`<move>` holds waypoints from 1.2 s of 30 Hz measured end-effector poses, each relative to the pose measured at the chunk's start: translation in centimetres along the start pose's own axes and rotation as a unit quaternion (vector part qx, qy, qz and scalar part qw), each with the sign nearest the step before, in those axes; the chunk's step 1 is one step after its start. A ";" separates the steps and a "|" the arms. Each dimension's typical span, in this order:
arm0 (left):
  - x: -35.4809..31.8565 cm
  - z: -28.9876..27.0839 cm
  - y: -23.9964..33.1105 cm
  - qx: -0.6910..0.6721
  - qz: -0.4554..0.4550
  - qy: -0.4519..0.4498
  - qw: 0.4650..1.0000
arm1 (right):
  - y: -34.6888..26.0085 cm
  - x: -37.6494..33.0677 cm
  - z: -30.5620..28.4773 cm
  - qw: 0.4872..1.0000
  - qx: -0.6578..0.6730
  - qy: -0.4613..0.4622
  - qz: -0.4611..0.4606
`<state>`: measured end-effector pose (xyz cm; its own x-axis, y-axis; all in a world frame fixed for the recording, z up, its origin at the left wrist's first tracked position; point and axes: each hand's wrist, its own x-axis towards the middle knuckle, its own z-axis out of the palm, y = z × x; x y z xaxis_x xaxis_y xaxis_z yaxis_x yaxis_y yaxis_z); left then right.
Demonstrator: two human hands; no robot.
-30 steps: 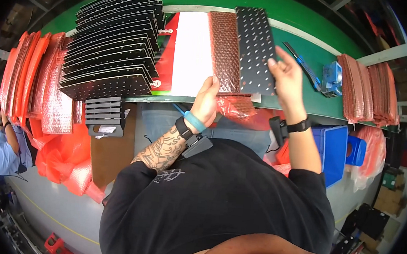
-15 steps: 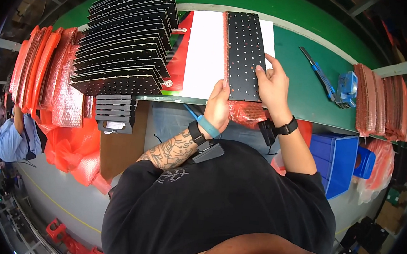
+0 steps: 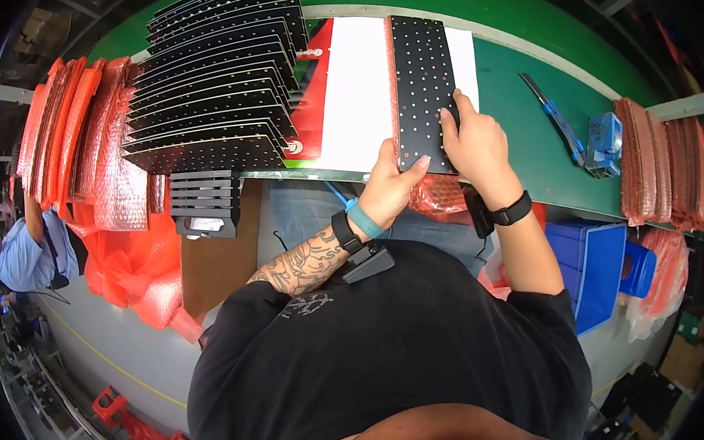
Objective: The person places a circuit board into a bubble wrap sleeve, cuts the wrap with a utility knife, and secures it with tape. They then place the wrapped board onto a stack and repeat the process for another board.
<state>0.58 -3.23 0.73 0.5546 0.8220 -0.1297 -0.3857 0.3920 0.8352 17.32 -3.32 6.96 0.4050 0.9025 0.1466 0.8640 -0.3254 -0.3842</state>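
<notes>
A long black panel (image 3: 421, 76) dotted with small pale spots lies lengthwise away from me over white sheets (image 3: 353, 96). Pinkish-red bubble wrap (image 3: 437, 195) shows along its left side and bunches below its near end. At the near left corner my left hand (image 3: 389, 186) is closed on the panel, thumb on top and the other fingers mostly hidden. My right hand (image 3: 480, 151) is at the right edge, its thumb and index finger against the panel and its other fingers curled in.
Several similar black panels (image 3: 208, 101) stand in a row at left, beside red bubble-wrap sleeves (image 3: 114, 143). To the right lie a blue-handled cutter (image 3: 559, 125) and a blue tape dispenser (image 3: 604, 145), with more sleeves (image 3: 645, 169) beyond. A blue bin (image 3: 598, 268) sits below the bench; another person (image 3: 35, 249) is at far left.
My left thumb has shifted from the panel's left edge onto its near face. My right hand has turned, its fingers curling more, and slid slightly along the right edge.
</notes>
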 end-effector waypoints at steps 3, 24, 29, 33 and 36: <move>0.1 -0.8 0.1 -0.035 -0.017 -0.004 0.999 | 1.2 3.5 -2.5 0.984 -0.032 -0.122 -0.125; 0.6 2.3 5.6 0.160 0.075 -0.005 0.984 | -6.4 7.5 -27.8 0.921 0.171 -0.182 -0.300; 9.2 2.6 8.3 -0.229 0.046 -0.106 0.967 | -9.8 -3.7 -26.9 0.935 0.021 0.022 -0.354; 9.9 3.7 7.9 -0.193 -0.062 -0.187 0.961 | -9.4 -4.0 -22.8 0.846 -0.074 0.197 -0.490; 7.2 5.1 7.4 -0.233 -0.094 -0.242 0.937 | -7.1 -1.8 -18.6 0.849 -0.070 0.214 -0.478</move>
<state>5.50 3.51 8.73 0.8709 0.4807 0.1019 -0.4656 0.7411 0.4838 16.06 -7.90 26.38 -0.4552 0.5973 0.6603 0.8743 0.4402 0.2046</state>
